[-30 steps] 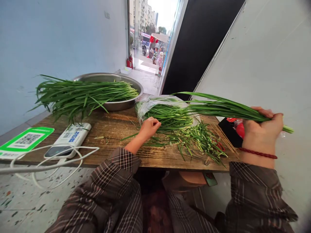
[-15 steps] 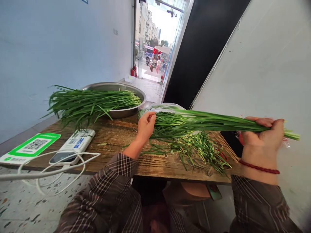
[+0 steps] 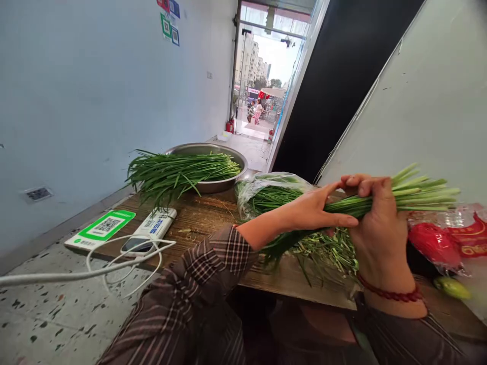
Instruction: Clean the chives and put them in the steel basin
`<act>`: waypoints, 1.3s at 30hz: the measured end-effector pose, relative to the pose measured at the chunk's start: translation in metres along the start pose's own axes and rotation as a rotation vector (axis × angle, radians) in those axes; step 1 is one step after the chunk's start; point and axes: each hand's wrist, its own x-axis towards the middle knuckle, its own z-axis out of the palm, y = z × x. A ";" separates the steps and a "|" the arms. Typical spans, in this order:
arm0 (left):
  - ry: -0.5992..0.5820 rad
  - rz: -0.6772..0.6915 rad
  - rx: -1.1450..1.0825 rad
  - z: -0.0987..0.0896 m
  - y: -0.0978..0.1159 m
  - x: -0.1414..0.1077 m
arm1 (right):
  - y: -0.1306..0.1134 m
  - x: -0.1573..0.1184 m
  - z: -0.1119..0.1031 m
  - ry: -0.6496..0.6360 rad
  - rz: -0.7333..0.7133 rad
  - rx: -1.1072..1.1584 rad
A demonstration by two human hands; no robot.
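Over the near edge of the table [image 3: 289,276], right of its middle: one bundle of long green stalks [image 3: 424,195], pale ends pointing right, leaves drooping left over the wood. Right hand [image 3: 382,223], red braided bracelet [image 3: 391,293] at the wrist: closed around the bundle near the pale ends. Left hand [image 3: 317,205], plaid sleeve [image 3: 213,258]: thumb and fingers narrowed about the same bundle, just beside the right.

Toward the right end: a yellow-green item [image 3: 452,287], perhaps a fruit, too blurred to name; a red package [image 3: 433,243] in clear plastic. Beneath the bundle: loose green scraps [image 3: 333,248].

At the near left corner: a green-bordered code card [image 3: 108,226]; beside it, a white device [image 3: 159,225] with white cable [image 3: 91,275].

Behind the scraps: a clear plastic bag [image 3: 247,195] of stalks. By the far edge, left: a metal basin [image 3: 244,167], more stalks [image 3: 182,170] overhanging its left rim.

Beyond: two red extinguishers [image 3: 230,126]; a glass door [image 3: 266,96].
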 end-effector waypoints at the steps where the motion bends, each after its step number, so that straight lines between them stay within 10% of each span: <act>1: -0.119 -0.053 -0.076 -0.002 -0.001 -0.001 | 0.002 0.000 -0.002 -0.011 -0.034 -0.059; 4: -0.376 -0.132 -0.109 -0.009 -0.004 0.000 | 0.010 0.002 -0.009 -0.060 -0.028 -0.067; 12: -0.265 0.053 0.933 -0.044 0.004 0.015 | 0.044 0.006 -0.035 -0.309 0.313 0.150; 20: -0.047 -0.413 1.578 -0.191 -0.082 0.045 | 0.122 -0.032 -0.132 0.003 0.633 -0.172; 25: 0.065 -0.627 1.614 -0.262 -0.155 0.014 | 0.142 -0.046 -0.170 0.119 0.695 -0.274; 31: -0.193 -0.989 1.506 -0.275 -0.218 -0.036 | 0.156 -0.055 -0.170 0.123 0.756 -0.268; 39: -0.075 -0.667 1.534 -0.249 -0.181 -0.015 | 0.157 -0.051 -0.172 0.131 0.753 -0.214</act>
